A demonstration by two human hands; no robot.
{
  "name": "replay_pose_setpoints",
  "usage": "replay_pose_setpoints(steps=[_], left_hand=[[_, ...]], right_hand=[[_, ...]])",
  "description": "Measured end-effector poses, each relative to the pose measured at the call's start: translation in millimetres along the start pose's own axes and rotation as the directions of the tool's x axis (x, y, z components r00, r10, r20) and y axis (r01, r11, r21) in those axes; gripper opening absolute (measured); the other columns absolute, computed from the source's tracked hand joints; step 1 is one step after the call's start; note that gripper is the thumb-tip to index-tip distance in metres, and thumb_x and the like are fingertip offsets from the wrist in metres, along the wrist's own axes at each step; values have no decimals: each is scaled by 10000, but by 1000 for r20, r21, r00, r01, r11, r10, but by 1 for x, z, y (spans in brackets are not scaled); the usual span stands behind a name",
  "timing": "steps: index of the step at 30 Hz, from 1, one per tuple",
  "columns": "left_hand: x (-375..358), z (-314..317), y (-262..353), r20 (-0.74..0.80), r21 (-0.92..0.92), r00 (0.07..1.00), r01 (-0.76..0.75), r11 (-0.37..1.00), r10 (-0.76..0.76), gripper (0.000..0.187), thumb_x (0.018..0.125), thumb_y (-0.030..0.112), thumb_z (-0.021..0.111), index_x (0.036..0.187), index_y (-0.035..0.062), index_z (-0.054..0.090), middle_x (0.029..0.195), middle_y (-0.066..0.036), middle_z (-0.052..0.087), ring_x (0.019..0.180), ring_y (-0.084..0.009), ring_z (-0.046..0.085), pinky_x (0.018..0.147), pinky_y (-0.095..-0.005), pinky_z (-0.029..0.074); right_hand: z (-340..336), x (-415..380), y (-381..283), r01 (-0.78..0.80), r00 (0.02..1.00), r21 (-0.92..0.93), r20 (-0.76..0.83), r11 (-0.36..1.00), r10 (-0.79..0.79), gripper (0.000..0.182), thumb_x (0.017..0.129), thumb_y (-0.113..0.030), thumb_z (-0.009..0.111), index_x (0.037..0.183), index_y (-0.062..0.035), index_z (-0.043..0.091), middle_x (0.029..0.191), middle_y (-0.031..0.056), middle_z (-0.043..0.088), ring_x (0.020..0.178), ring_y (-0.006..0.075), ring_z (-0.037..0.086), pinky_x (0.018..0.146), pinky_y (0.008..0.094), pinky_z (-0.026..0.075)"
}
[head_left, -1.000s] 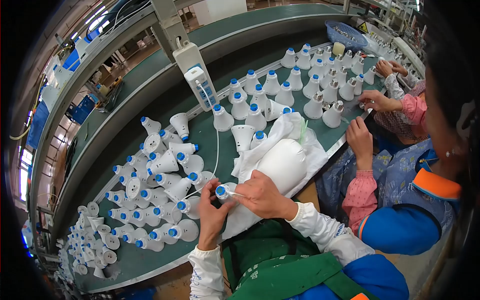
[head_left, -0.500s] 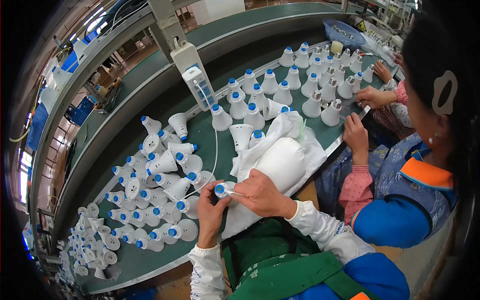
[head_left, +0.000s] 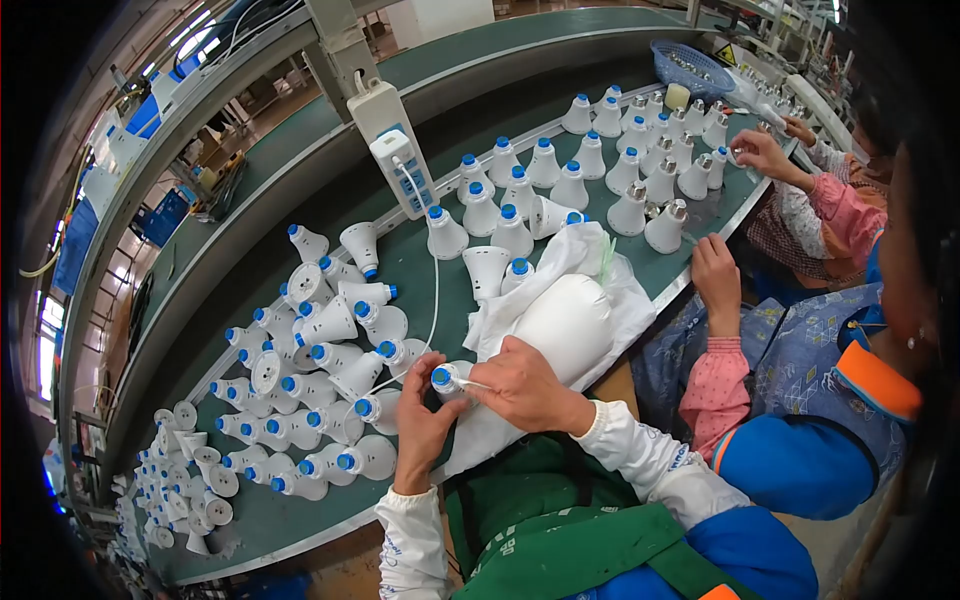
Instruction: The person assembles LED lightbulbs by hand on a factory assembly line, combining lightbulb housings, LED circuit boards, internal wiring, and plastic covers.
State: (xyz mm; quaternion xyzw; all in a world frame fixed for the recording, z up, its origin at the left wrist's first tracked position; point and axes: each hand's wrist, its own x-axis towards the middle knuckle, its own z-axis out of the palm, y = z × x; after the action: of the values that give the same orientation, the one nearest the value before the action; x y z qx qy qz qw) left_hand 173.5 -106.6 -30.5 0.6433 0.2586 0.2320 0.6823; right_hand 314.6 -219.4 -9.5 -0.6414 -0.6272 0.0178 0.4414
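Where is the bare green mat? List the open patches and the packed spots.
Free: the green mat along the near edge, between the lying bulb housings and the table rim; also the strip beside the power strip toward the back rail. Crowded: the lying pile at left, the upright housings at far right, and around the white bag by both hands.

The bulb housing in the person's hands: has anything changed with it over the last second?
Hardly. The left hand still holds the blue-tipped bulb housing and the right hand keeps working at it. Beside them, a co-worker's hand has lifted off the table edge toward the upright housings. The white bag stayed put.
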Motion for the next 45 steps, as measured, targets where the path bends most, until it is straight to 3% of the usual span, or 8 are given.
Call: replay_pose_setpoints(steps=[2,5,8,21,28,36,45], left_hand=[[0,3,-4,-13,119,998,-65,991,67,452,726,-58,663,1147,14,515,1084,-41,557,989,-128,537,885,-259,430],[1,3,-3,-12,-29,1000,10,1000,-11,449,730,-68,656,1149,10,514,1080,-40,559,992,-127,536,884,-257,429],[1,1,-3,-7,-45,1000,22,999,-22,450,728,-69,660,1148,8,516,1078,-40,561,987,-127,538,883,-257,430],[2,5,-6,-36,-25,999,-18,1000,17,466,704,-72,679,1139,7,527,1072,-49,573,977,-135,553,877,-261,439],[1,15,-6,-138,71,986,-83,994,92,424,669,-71,708,1037,24,520,1015,-44,578,940,-129,557,854,-258,439],[-1,15,-5,-140,95,986,-78,992,91,419,668,-59,722,1025,31,522,976,-34,581,884,-122,558,805,-255,449],[1,16,-7,-145,92,985,-77,993,90,422,648,-69,714,1011,29,524,966,-34,582,873,-119,558,798,-252,448]], right_hand=[[0,0,0,9,1000,4,-7,1000,-9,126,805,-156,582,716,-86,529,558,46,531,529,238,496,620,341,324],[0,0,0,13,1000,13,-22,1000,-13,117,804,-157,582,727,-85,530,563,46,533,533,237,500,626,338,327],[0,1,0,-11,1000,21,-25,1000,11,118,802,-159,584,730,-84,526,567,47,533,538,237,502,632,336,332],[0,-1,-1,-4,1000,50,17,999,3,132,797,-169,597,708,-91,536,558,51,527,523,246,477,622,339,337],[-1,-1,-1,12,1000,55,0,998,-12,152,802,-176,595,693,-89,534,552,52,522,526,241,483,618,341,335],[0,-1,-2,-101,994,134,-26,986,105,152,776,-193,560,660,-94,557,570,59,543,515,257,430,616,335,333],[-3,0,-3,-84,996,138,-7,987,86,169,781,-203,562,649,-98,554,566,64,541,524,256,440,624,337,328]])
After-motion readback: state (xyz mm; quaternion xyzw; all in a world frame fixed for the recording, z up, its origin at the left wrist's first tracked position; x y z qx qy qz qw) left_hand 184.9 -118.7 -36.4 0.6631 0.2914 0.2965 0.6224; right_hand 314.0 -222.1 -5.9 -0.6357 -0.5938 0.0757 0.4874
